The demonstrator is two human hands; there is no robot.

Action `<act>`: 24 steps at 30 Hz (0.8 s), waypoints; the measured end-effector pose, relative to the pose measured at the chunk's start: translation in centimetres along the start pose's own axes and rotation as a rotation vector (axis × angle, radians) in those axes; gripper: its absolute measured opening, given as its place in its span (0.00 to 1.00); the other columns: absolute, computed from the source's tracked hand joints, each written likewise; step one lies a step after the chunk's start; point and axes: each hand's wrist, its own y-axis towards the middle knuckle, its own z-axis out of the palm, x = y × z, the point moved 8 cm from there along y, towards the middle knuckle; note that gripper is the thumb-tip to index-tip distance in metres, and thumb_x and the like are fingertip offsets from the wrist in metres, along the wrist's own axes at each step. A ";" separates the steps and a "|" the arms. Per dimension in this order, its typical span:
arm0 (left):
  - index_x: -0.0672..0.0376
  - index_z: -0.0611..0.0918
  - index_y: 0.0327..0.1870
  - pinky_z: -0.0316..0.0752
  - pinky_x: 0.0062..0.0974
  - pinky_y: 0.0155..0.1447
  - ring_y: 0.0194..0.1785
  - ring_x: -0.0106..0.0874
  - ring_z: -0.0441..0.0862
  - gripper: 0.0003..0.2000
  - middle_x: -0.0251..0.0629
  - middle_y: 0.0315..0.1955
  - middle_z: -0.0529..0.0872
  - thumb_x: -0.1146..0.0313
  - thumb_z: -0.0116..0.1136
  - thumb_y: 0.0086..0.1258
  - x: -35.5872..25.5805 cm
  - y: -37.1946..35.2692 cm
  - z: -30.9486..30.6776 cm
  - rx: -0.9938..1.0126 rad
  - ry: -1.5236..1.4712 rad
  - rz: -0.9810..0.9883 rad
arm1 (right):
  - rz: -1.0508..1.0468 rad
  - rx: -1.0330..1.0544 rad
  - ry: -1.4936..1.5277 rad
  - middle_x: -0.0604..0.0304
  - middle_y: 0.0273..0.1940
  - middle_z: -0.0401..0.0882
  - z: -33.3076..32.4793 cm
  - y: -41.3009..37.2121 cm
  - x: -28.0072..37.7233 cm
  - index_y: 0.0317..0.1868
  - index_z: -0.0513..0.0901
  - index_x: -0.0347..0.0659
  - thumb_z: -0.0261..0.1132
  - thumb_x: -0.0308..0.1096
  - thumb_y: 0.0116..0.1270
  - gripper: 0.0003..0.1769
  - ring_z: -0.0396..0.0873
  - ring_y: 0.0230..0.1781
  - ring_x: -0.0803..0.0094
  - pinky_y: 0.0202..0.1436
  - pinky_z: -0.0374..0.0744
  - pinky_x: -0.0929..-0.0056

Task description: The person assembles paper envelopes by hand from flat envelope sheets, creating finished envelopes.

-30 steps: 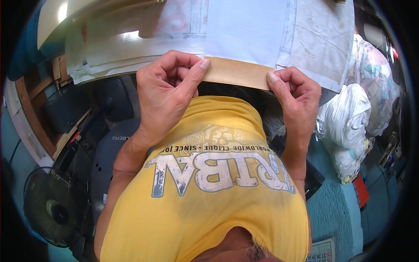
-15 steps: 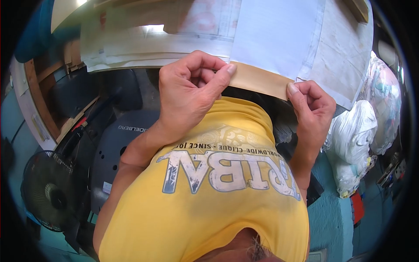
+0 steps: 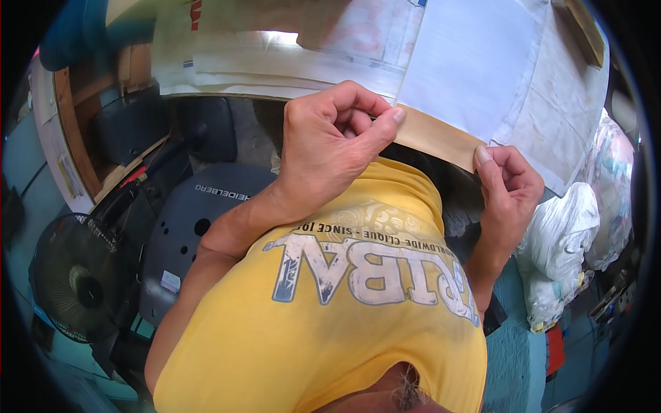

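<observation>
A flat brown strip [image 3: 437, 136], like tape or kraft paper, runs along the near edge of a white sheet [image 3: 468, 69] on the table. Its left end is pinched between the thumb and forefinger of my left hand [image 3: 337, 141], with the other fingers curled in. At the strip's right end, my right hand [image 3: 509, 182] holds the corner the same way, thumb on top. Between the hands the strip looks taut and hangs slightly past the table edge, close above my yellow shirt [image 3: 372, 330].
More paper sheets [image 3: 275, 62] cover the table to the left, and a wooden bar [image 3: 582, 31] lies at the far right. White plastic bags [image 3: 561, 227] bulge beside the table. A black fan [image 3: 86, 282] and a dark Heidelberg-marked panel [image 3: 186, 237] stand to my left.
The whole view has shifted, so table and hands appear farther right and slightly lower. Both hands keep the same pinch on the strip's ends.
</observation>
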 end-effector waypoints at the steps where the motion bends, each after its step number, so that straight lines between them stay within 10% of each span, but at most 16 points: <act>1: 0.68 0.88 0.40 0.68 0.11 0.27 0.22 0.11 0.75 0.06 0.27 0.21 0.84 0.74 0.72 0.72 0.0 0.0 0.0 -0.002 0.008 0.003 | -0.001 0.000 -0.004 0.71 0.27 0.80 0.0 0.0 0.0 0.34 0.86 0.29 0.71 0.25 0.71 0.07 0.69 0.26 0.89 0.31 0.64 0.85; 24: 0.68 0.87 0.38 0.69 0.11 0.26 0.21 0.11 0.76 0.07 0.27 0.20 0.84 0.72 0.72 0.72 -0.1 0.1 -0.1 -0.035 0.057 0.023 | 0.009 0.004 0.013 0.70 0.27 0.82 0.1 0.0 -0.1 0.34 0.86 0.30 0.71 0.26 0.71 0.08 0.72 0.26 0.89 0.32 0.66 0.86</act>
